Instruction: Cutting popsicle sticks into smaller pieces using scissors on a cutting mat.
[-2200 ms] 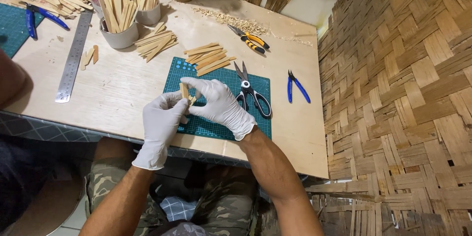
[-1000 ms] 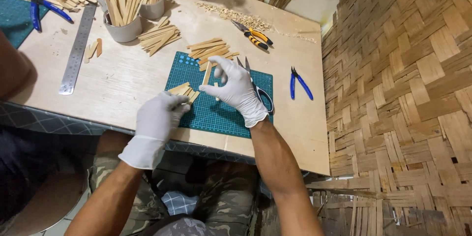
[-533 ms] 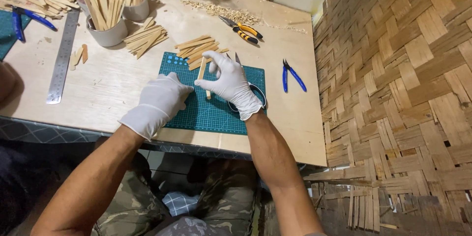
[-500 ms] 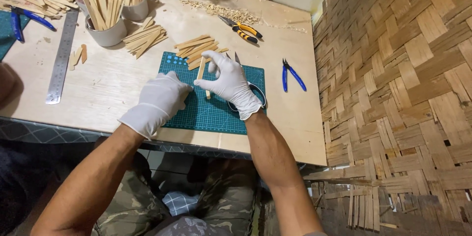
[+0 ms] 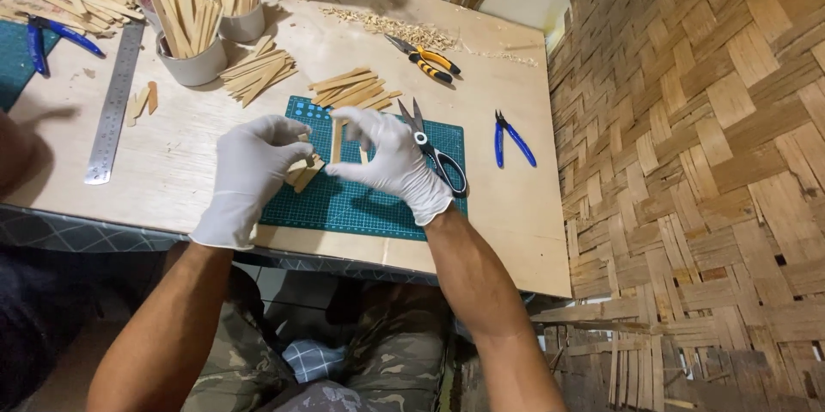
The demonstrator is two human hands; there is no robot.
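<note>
Bright, even light from above fills the head view, falling warm on the pale wooden tabletop (image 5: 172, 154). Shadows are soft and short: one pools on the green cutting mat (image 5: 378, 197) beneath the gloved right hand (image 5: 391, 158), and the cup of sticks (image 5: 191, 42) throws a faint one beside it. The white gloves on it and the left hand (image 5: 249, 176) come close to blown out, with little surface detail. Below the table edge the picture falls dim. Focus is sharp across the centre; the woven wall (image 5: 705, 163) bows outward with wide-angle distortion. No motion blur shows.
</note>
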